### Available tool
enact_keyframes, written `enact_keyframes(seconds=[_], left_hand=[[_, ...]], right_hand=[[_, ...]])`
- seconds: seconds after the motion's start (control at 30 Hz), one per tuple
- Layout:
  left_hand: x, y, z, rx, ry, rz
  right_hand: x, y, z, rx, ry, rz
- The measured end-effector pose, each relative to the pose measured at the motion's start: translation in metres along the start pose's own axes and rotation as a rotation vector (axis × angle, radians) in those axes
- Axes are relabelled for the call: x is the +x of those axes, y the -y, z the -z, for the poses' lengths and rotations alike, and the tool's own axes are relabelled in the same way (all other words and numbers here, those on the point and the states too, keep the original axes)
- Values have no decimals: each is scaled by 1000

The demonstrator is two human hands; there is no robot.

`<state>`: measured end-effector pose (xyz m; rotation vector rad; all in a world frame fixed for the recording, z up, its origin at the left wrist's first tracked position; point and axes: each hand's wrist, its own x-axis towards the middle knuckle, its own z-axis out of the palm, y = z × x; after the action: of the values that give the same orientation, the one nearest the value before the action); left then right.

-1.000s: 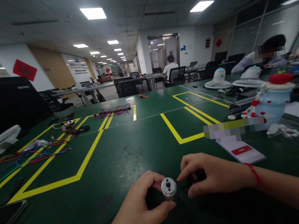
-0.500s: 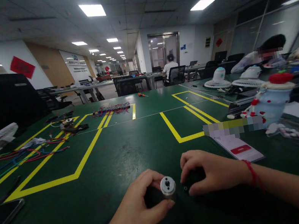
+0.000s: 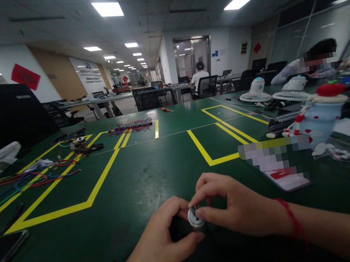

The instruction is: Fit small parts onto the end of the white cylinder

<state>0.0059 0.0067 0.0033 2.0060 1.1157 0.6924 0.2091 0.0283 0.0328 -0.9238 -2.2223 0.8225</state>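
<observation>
A small silver metal cylinder with holes in its round top face stands upright over the green table. My left hand grips its side between thumb and fingers. Directly above the top face, my right hand, a red string at its wrist, is closed in a pinch. Its thumb and index fingertips touch or nearly touch the cylinder's top and cover part of the holes. Whatever sits in that pinch is too small and too hidden to name.
Yellow tape lines mark the green table. At left lie loose wires and a phone. A white and red card, a blue cup with a red top and white fans stand or lie at right.
My right hand has moved left from beside the cylinder onto its top, its fingers drawing closer together. A small dark ring near its fingertips is out of sight now. My left hand keeps its grip.
</observation>
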Motion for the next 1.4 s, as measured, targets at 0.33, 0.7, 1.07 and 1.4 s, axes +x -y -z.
enact_keyframes(seconds=[0.33,0.7,1.07,1.4], left_hand=[[0,-1,0,-19,-6,-13],[0,-6,3,-45,6,5],[-1,-4,1,-23,-6,14],[0,-1,1,-8,-13,1]], right_hand=[[-7,-3,3,-151,-44,222],[-2,-81,25,269,-329,-405],[-3,-25,16,-202,45,-39],[-2,1,1,-47,-105,93]])
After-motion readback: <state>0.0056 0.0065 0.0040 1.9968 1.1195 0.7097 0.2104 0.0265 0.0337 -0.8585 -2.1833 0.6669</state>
